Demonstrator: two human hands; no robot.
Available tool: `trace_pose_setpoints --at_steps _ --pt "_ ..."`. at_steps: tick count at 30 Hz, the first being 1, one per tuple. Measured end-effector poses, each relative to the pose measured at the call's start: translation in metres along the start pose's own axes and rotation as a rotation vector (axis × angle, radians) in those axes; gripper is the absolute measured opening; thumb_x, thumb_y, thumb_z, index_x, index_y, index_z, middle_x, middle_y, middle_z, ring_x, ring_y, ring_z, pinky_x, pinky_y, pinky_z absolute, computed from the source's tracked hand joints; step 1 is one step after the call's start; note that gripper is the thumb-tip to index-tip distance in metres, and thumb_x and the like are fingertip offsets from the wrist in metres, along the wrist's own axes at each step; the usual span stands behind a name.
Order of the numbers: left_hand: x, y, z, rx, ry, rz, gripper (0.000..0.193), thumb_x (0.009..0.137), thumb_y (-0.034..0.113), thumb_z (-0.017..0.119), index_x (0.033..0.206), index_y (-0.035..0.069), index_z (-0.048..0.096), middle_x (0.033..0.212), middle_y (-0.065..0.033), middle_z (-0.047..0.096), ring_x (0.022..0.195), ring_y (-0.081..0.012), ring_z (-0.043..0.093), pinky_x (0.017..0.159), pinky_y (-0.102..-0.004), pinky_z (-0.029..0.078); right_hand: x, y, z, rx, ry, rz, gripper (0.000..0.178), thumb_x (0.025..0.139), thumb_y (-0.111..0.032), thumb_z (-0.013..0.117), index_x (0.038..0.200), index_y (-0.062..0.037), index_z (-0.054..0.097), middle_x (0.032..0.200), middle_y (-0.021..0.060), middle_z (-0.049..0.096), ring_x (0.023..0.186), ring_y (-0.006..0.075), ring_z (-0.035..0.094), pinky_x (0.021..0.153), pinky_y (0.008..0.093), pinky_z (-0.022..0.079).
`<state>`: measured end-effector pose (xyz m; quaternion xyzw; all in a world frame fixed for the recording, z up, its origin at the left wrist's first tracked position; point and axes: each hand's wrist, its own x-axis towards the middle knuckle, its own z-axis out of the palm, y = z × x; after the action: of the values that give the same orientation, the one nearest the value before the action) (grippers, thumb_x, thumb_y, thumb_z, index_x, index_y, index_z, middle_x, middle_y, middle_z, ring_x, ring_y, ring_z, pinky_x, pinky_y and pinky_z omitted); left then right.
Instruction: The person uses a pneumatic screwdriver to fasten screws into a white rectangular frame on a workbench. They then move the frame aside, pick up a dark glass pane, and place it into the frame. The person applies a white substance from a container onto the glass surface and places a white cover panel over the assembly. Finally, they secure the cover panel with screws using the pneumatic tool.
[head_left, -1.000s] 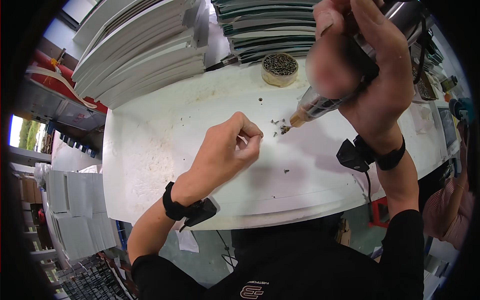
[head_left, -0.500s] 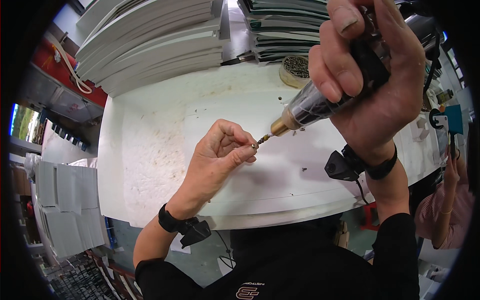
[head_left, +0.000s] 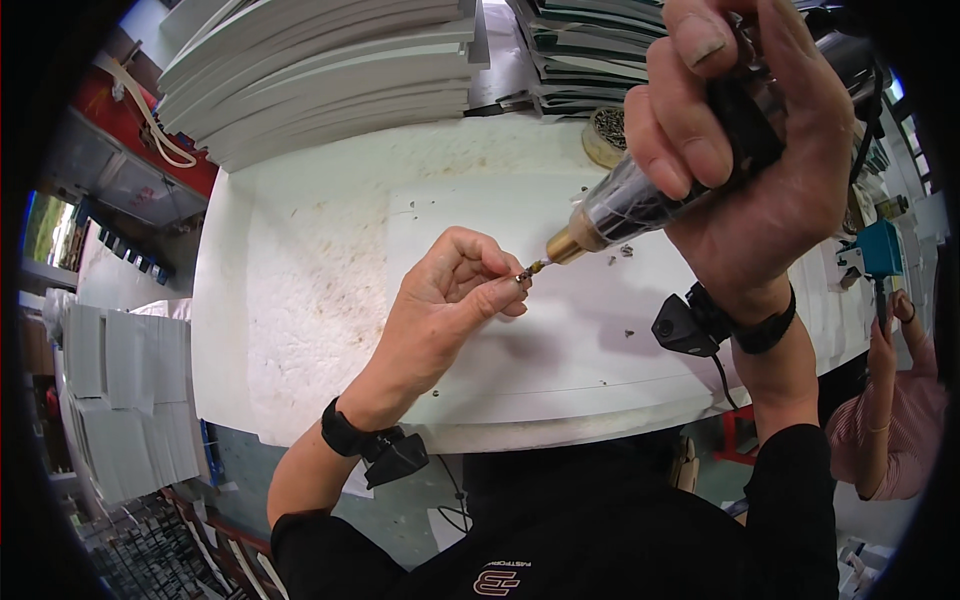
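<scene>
My right hand (head_left: 780,190) is wrapped round an electric screwdriver (head_left: 632,208) with a dark grip, a clear-wrapped barrel and a brass-coloured nose. Its bit (head_left: 538,267) slants down to the left and meets the fingertips of my left hand (head_left: 450,295). Thumb and forefinger there pinch a small metal screw (head_left: 521,279) against the end of the bit. Both hands are above a white panel (head_left: 560,350) lying on the worktable. Part of the screw is hidden by the fingers.
Loose screws (head_left: 626,251) lie on the panel under the screwdriver. A round tub of screws (head_left: 603,140) stands behind it. Stacked white panels (head_left: 330,80) and dark-edged sheets (head_left: 590,55) rise along the far side. Another person (head_left: 885,430) holds a teal tool (head_left: 880,248) at right.
The view has shifted slightly, so the table and stacks sit a little differently in it. Both hands keep their grips, with the screw still at the bit's tip.
</scene>
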<state>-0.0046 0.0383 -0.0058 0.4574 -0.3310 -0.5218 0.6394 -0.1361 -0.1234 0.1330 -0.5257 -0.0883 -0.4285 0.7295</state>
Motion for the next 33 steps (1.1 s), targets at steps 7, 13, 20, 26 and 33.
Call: trace_pose_setpoints --at_steps 7,13,20,26,33 --pt "-0.004 0.005 -0.006 0.084 0.084 0.061 0.018 0.099 0.005 0.069 0.109 0.008 0.055 0.104 -0.0049 0.065 0.100 -0.0141 0.067 0.093 -0.0315 0.054 0.011 0.014 0.007 0.080 0.015 0.123 0.027 0.107 -0.033 0.047 0.101 -0.0066 0.050 0.081 0.0074 0.062 0.043 0.0103 0.050 0.040 0.0270 0.047" --pt "0.016 0.022 -0.040 0.641 0.229 0.323 0.018 0.096 -0.001 0.065 0.113 0.006 0.061 0.108 -0.0040 0.070 0.105 -0.0146 0.068 0.097 -0.0328 0.052 0.037 0.046 0.034 -0.292 -0.050 0.008 0.027 0.101 -0.028 0.060 0.089 -0.0034 0.058 0.072 0.0049 0.060 0.047 0.0086 0.052 0.042 0.0249 0.043" --pt "0.036 0.033 -0.066 0.826 0.212 0.256 0.020 0.098 0.001 0.058 0.118 0.004 0.058 0.115 -0.0063 0.072 0.111 -0.0136 0.067 0.100 -0.0318 0.048 0.063 0.105 0.020 -0.227 -0.205 -0.114 0.015 0.103 -0.016 0.060 0.092 -0.0053 0.058 0.073 0.0025 0.061 0.049 0.0044 0.052 0.041 0.0217 0.042" --pt "0.035 0.027 -0.071 0.736 0.239 0.085 0.022 0.099 0.001 0.056 0.121 0.004 0.057 0.113 -0.0038 0.072 0.097 -0.0067 0.062 0.085 -0.0247 0.049 0.061 0.125 0.017 -0.272 -0.146 -0.066 0.014 0.103 -0.015 0.061 0.092 -0.0053 0.059 0.072 0.0017 0.061 0.049 0.0045 0.054 0.041 0.0215 0.042" --pt "0.036 0.022 -0.078 0.723 0.235 0.095 0.023 0.100 0.002 0.056 0.123 0.004 0.056 0.114 -0.0035 0.072 0.085 -0.0046 0.055 0.076 -0.0226 0.048 0.064 0.132 0.013 -0.299 -0.115 -0.012 0.015 0.102 -0.018 0.062 0.093 -0.0054 0.060 0.072 0.0018 0.062 0.049 0.0047 0.054 0.041 0.0214 0.043"
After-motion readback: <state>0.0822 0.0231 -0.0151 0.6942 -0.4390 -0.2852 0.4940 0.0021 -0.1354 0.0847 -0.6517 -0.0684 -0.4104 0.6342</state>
